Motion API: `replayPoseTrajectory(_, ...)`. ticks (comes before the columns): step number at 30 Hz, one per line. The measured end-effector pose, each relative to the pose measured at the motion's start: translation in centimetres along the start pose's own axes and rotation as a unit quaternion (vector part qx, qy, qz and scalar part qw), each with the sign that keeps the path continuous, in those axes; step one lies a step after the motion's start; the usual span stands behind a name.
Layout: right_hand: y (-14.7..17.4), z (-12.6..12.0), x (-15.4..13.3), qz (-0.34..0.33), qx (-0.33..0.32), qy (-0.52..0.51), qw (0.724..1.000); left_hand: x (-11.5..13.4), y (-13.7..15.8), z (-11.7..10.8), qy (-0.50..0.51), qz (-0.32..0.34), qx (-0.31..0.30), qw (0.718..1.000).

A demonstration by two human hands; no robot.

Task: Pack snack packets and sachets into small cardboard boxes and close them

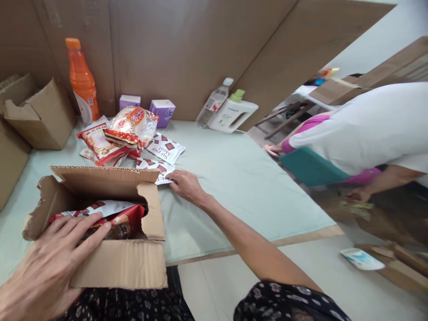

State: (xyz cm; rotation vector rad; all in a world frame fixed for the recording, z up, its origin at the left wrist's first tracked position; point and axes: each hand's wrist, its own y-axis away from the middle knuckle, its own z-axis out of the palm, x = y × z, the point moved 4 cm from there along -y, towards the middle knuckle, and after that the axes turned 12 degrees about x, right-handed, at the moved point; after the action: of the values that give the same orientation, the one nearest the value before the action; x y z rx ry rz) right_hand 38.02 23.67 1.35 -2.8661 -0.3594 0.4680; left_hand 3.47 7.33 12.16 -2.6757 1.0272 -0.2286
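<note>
An open cardboard box (120, 263) with raised flaps stands at the table's near edge. Inside it lie a red snack packet (129, 225) and a white packet with brown squares (110, 207). My left hand (63, 254) reaches over the front flap, its fingers stretched out and apart on the packets. Beyond the box's right side, my right hand (187, 186) pinches the edge of a white Super Meal packet (152, 166) lying on the table, partly hidden by the back flap. A second Super Meal packet (166, 148) lies just behind, touching a pile of red-and-clear snack packets (130, 127).
Along the cardboard wall stand an orange drink bottle (83, 84), purple-and-white packs (162, 112), a clear bottle (214, 103) and a white jug (233, 112). More cardboard boxes (43, 113) sit at left. Past the table's right edge, another person (368, 129) bends down.
</note>
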Motion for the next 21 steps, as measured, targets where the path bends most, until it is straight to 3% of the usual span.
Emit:
replayPoseTrajectory(2, 0.2, 0.3, 0.1, -0.009, 0.022, -0.015, 1.000, 0.0, -0.2, -0.1, 0.002, 0.022, 0.001, 1.000)
replayPoseTrajectory(5, 0.6, -0.4, 0.9, 0.009, 0.106, -0.100, 0.989, 0.1, -0.3, -0.2, 0.010, 0.027, -0.017, 0.999)
replayPoseTrajectory(9, 1.9, -2.8, 2.3, 0.097, 0.200, -0.231, 0.947, 0.6, -0.4, -0.2, 0.025, 0.000, -0.028, 0.999)
replayPoseTrajectory(13, 3.4, -6.4, 2.2, 0.158, 0.284, -0.270, 0.906, 1.1, -0.7, -0.3, 0.018, 0.006, -0.017, 1.000)
replayPoseTrajectory(16, 3.9, -9.2, 0.8, 0.166, 0.365, -0.356, 0.844, 1.3, -1.0, -0.5, 0.023, 0.011, -0.018, 1.000)
replayPoseTrajectory(19, 4.0, -11.8, -1.8, 0.110, 0.429, -0.458, 0.771, 1.3, -1.1, -0.5, 0.032, 0.007, -0.028, 0.999)
replayPoseTrajectory(21, 4.0, -13.2, -3.9, 0.061, 0.433, -0.483, 0.759, 1.3, -1.1, -0.5, 0.036, 0.007, -0.027, 0.999)
